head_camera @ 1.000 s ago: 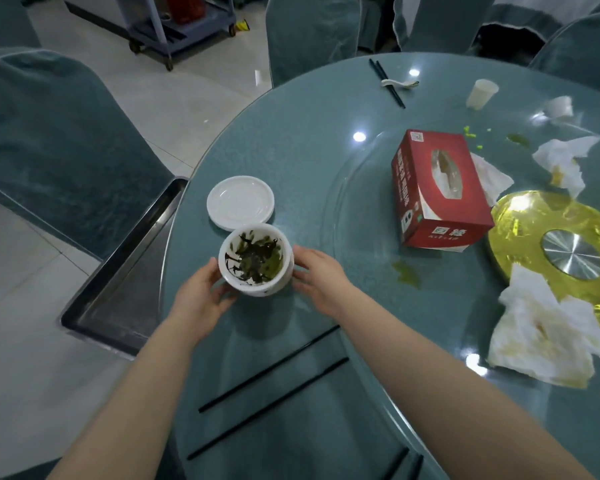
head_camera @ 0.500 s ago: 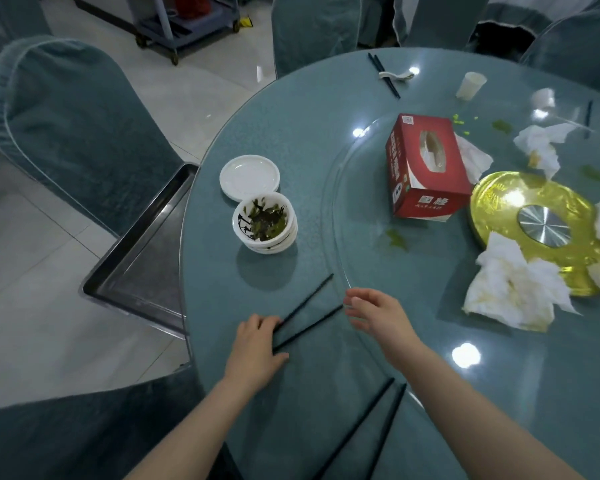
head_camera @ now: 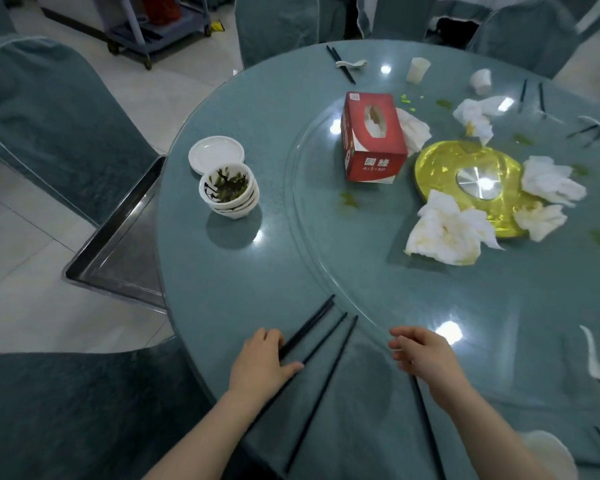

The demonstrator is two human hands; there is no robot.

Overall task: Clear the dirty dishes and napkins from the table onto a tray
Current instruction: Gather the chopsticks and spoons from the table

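Observation:
My left hand grips the near ends of a pair of black chopsticks lying on the teal table. Two more loose chopsticks lie just right of them. My right hand hovers over the table edge, fingers loosely curled and holding nothing, with another chopstick under the wrist. A stack of white bowls with tea leaves on top stands beside a white saucer. The metal tray sits left of the table, below its rim. Crumpled napkins lie on the glass turntable.
A red tissue box and a gold hub sit on the turntable, with more napkins around. Paper cups, a spoon and chopsticks lie at the far side. A white spoon lies right. Covered chairs ring the table.
Both hands left the bowl stack and drew back to the near table edge. My left hand took hold of the chopstick pair, whose sticks now lie close together.

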